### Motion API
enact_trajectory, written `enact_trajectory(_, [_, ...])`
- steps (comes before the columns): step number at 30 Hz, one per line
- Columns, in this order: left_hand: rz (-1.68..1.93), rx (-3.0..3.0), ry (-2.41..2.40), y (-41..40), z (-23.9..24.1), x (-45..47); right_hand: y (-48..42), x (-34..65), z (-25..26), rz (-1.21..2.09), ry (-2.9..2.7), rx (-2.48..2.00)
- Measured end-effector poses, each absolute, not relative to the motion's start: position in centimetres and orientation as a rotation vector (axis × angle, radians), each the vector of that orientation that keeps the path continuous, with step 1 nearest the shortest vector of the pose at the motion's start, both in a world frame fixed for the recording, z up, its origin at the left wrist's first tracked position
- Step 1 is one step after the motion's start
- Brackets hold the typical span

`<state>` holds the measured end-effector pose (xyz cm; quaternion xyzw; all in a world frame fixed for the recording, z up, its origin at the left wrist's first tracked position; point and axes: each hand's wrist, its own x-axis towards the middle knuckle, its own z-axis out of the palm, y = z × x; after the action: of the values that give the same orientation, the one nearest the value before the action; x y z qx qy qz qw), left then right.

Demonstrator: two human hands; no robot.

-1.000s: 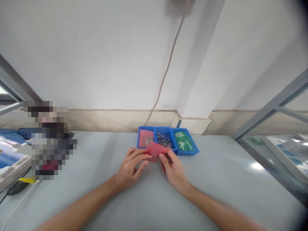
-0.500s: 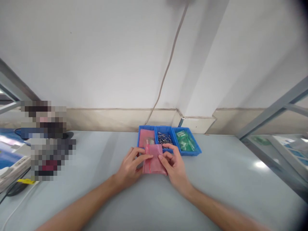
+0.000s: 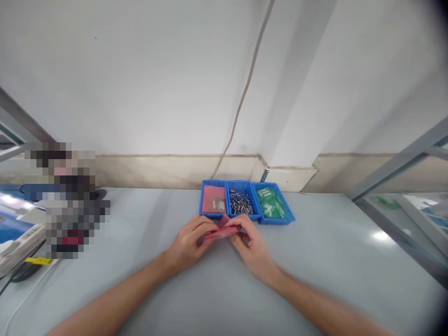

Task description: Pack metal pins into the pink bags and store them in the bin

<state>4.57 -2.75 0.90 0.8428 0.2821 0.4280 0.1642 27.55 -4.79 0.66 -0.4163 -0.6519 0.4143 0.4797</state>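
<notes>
Between my two hands is a pink plastic zip bag (image 3: 221,232), seen nearly edge-on above the table. My left hand (image 3: 189,240) pinches its left end with thumb and fingers. On the right end, my right hand (image 3: 250,247) is closed, thumb below and forefinger on top. Whatever is inside the bag cannot be made out. Just beyond my hands stand three blue bins in a row. The left bin (image 3: 201,198) holds pink bags, the middle bin (image 3: 228,184) many small metal pins, and the right bin (image 3: 290,217) green bags with pale pieces.
The grey table (image 3: 150,298) runs back to a white wall with a cable (image 3: 245,93) hanging down it. At left are a pixelated person, a power strip (image 3: 26,240) and cords. A metal frame (image 3: 399,163) stands at right.
The pink bag lay with its broad face toward me and is now tilted nearly edge-on and folded. Both hands keep hold of it. The bins now show more fully behind my hands.
</notes>
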Motion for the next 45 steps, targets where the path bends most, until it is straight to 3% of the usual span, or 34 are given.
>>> enact_trajectory(14, [1.14, 2.198, 1.141, -3.1, -0.8, 4.4, -4.8, 27.2, 0.3, 1.051, -1.434, -1.127])
enact_trajectory(24, [1.114, 2.305, 0.816, -2.6, 0.4, 4.0, -4.7, 27.3, 0.6, 1.074, -1.314, -1.126])
enact_trajectory(45, [1.193, 2.4, 0.818, -2.9, 0.4, 4.2, -4.6, 28.2, 0.4, 0.916, -1.631, -1.017])
